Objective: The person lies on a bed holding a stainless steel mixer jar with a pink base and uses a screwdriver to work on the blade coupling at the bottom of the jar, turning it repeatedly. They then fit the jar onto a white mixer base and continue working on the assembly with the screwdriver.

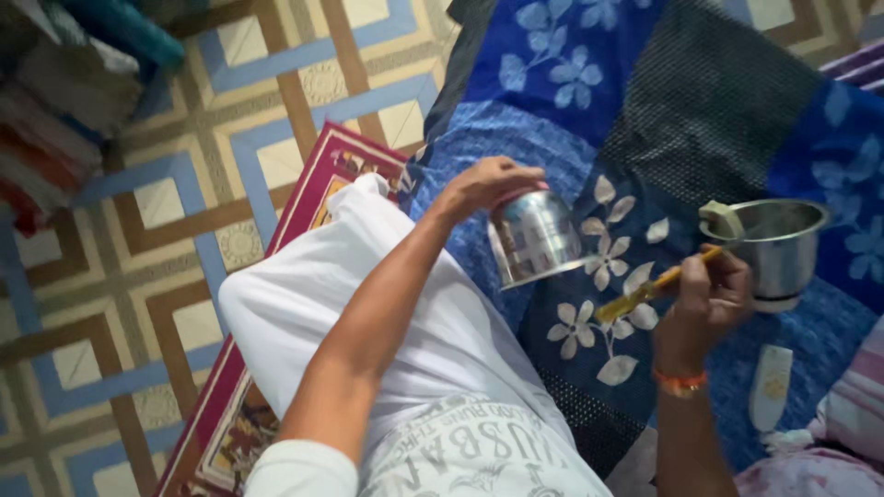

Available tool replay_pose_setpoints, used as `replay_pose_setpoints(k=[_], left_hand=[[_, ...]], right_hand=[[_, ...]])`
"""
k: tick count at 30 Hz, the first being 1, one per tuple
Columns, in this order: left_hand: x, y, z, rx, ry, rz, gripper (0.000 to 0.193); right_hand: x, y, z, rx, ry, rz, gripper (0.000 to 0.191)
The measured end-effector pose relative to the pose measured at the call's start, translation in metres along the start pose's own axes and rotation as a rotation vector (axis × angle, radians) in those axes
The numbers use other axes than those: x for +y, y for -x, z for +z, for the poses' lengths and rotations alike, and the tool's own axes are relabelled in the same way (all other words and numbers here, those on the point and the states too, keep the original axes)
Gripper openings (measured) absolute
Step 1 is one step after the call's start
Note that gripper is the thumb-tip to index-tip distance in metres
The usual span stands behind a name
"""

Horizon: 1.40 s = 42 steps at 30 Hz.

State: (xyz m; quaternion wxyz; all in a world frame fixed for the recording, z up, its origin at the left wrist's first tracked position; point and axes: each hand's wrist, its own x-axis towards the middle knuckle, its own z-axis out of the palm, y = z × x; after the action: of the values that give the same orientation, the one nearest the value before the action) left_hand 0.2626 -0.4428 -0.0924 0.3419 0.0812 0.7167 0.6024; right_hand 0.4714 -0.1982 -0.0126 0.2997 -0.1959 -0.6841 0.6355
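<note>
- Head view: left hand (486, 184) clamped over base of shiny steel tumbler (534, 236), tilted above blue floral quilt (552, 64), mouth pointing down-right.
- Right hand (707, 296) closed on yellow-handled brush (645, 293), long axis lower-left to upper-right, beside round steel pot (779, 243).
- Judgement: steady tumbler, brush w/ short strokes.

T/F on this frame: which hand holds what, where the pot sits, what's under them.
1. The left hand holds a tilted steel cup. True.
2. The right hand is empty. False: it holds a yellow-handled brush.
3. The steel pot sits on the tiled floor. False: it is over the blue quilt.
4. An orange band circles the right wrist. True.
</note>
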Motion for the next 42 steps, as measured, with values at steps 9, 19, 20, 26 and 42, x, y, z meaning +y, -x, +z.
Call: replay_pose_setpoints(k=[9, 19, 20, 26, 42], left_hand=[[0.024, -0.018, 0.074, 0.330, -0.354, 0.283, 0.070], [0.004, 0.100, 0.030, 0.178, -0.293, 0.656, 0.067], [0.001, 0.109, 0.028, 0.132, -0.287, 0.685, 0.067], [-0.028, 0.127, 0.045, 0.366, 0.212, 0.418, 0.037], [-0.045, 0.106, 0.069, 0.797, 0.059, 0.047, 0.030]], right_hand=[[-0.015, 0.021, 0.043, -0.216, 0.053, 0.157, 0.014], [-0.007, 0.018, 0.119, -0.501, 0.006, 0.217, 0.012], [-0.003, 0.019, 0.128, -0.507, 0.009, 0.179, 0.013], [0.014, 0.017, 0.155, -0.650, 0.384, 0.083, 0.018], [0.002, -0.042, 0.201, -0.875, 0.838, 0.403, 0.072]])
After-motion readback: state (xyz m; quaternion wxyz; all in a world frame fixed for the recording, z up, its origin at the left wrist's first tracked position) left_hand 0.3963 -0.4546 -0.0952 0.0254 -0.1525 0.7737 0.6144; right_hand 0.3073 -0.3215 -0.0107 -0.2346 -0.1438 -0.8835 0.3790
